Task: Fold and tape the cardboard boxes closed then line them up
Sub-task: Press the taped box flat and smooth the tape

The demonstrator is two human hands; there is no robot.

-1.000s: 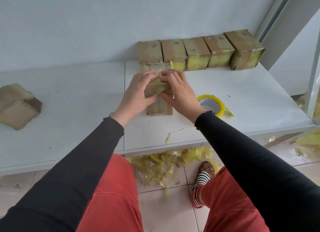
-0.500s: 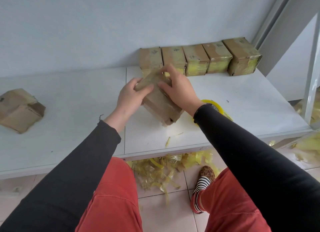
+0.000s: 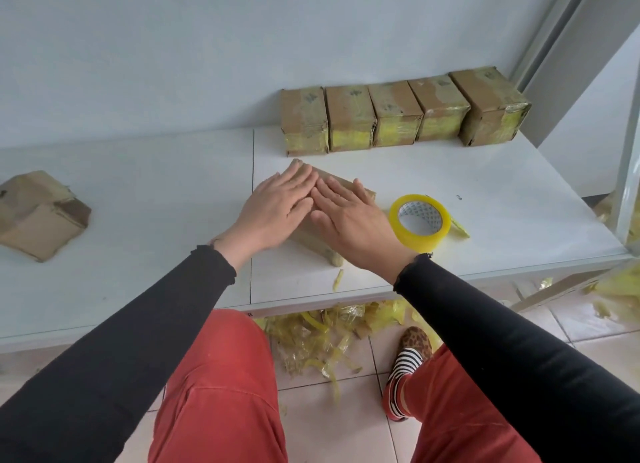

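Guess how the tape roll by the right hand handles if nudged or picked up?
The tape roll lies flat on the table, so a nudge probably slides it rather than rolling it. The open core looks easy to hook with a finger. A loose tail trails to its right and may stick or drag.

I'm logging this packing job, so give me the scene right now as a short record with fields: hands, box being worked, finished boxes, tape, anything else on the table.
left hand: flat, pressing on the box
right hand: flat, pressing on the box
box: lying on the table, under both hands
row: five taped boxes side by side at the wall
tape roll: yellow, on the table, right of the hands
loose box: crumpled, unsealed, far left
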